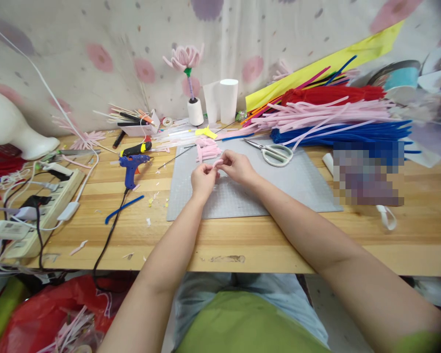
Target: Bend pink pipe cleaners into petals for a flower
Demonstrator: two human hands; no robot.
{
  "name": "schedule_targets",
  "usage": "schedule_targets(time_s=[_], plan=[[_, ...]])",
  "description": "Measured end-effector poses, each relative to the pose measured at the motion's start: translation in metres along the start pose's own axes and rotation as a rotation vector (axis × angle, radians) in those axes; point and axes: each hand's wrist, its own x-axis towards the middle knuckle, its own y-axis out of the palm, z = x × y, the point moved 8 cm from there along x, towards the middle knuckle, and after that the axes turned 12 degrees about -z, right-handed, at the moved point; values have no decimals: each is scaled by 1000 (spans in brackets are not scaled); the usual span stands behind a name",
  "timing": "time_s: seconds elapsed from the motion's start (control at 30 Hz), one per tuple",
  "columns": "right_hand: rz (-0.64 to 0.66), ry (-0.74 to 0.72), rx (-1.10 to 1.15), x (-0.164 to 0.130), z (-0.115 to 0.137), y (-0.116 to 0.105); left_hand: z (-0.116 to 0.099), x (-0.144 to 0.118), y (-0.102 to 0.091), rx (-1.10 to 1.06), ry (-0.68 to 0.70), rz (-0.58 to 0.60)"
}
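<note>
Between my two hands is a short pink pipe cleaner (218, 163), pinched from both sides over a grey cutting mat (235, 206). My left hand (203, 180) has its fingertips closed on one end. From the right, my right hand (235, 167) grips the same piece with thumb and forefinger. Just beyond them lies a small pile of cut pink pipe cleaner pieces (207, 149). Scissors with pale green handles (277, 154) rest on the mat, to the right of my hands. The fingers partly hide the held piece.
A blue glue gun (130, 169) and a bent blue pipe cleaner (124, 210) lie left of the mat. Bundles of pink pipe cleaners (327, 115) are heaped at back right. A pink flower (185, 58) stands behind. A power strip (47, 211) with tangled cords occupies the left.
</note>
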Motion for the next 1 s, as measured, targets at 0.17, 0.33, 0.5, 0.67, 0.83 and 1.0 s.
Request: schedule_targets(time_s=[0.17,0.33,0.5,0.67,0.83,1.0], plan=[[31,119,217,2,-17,7,-3,3,-2,46,98,0],[21,153,210,5,-25,9,-7,0,6,65,138,121],[-32,99,64,2,-22,4,0,0,11,2,-38,209],[-75,-108,-186,-3,1,-1,3,4,12,53,-55,115],[-87,-142,-243,-3,3,0,12,9,11,44,-66,55],[-10,46,8,0,-19,7,8,6,11,21,-43,99]])
